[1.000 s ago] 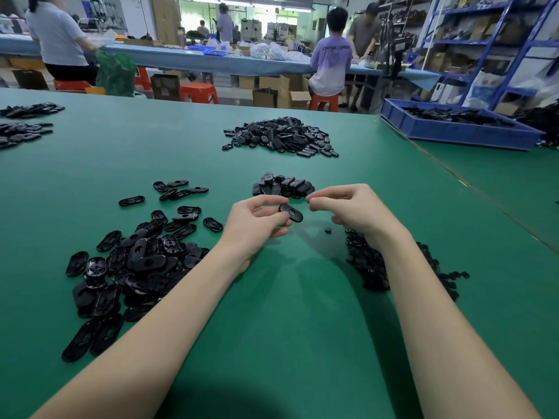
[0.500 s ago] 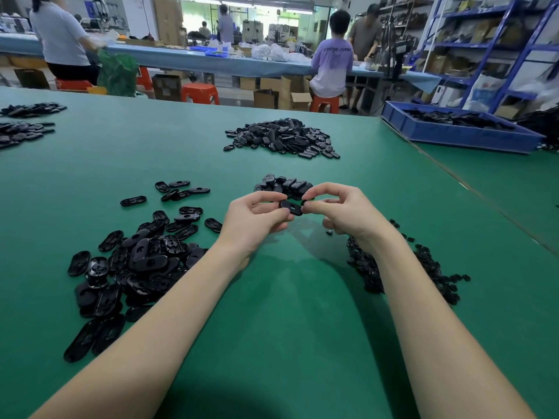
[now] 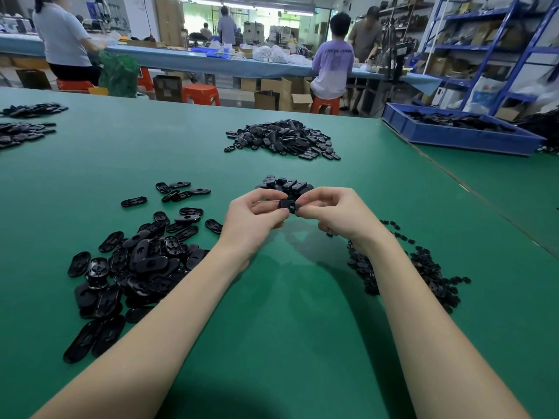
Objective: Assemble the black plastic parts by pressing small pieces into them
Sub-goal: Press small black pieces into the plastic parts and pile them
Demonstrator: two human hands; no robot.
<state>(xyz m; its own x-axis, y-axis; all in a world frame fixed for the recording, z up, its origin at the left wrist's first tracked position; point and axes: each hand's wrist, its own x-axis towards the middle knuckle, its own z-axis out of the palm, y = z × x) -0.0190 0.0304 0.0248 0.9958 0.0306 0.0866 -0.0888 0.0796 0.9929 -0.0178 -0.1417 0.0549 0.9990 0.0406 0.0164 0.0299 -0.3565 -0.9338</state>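
Above the middle of the green table (image 3: 287,328), my left hand (image 3: 254,219) and my right hand (image 3: 335,213) meet on one black oval plastic part (image 3: 287,205). Both pinch it between thumb and fingertips, one at each end. Whether a small piece sits in it is hidden by my fingers. A pile of black oval parts (image 3: 133,267) lies to the left of my left forearm. A heap of small black pieces (image 3: 423,267) lies under and right of my right forearm. A small stack of parts (image 3: 284,184) sits just beyond my hands.
A larger pile of black parts (image 3: 284,140) lies farther back at centre, and more parts (image 3: 21,128) at the far left edge. A blue bin (image 3: 459,137) with parts stands at the back right. People sit at a long bench behind.
My hands have closed together on the part; the right hand moved left to pinch it. Both hands rose slightly toward the small stack.
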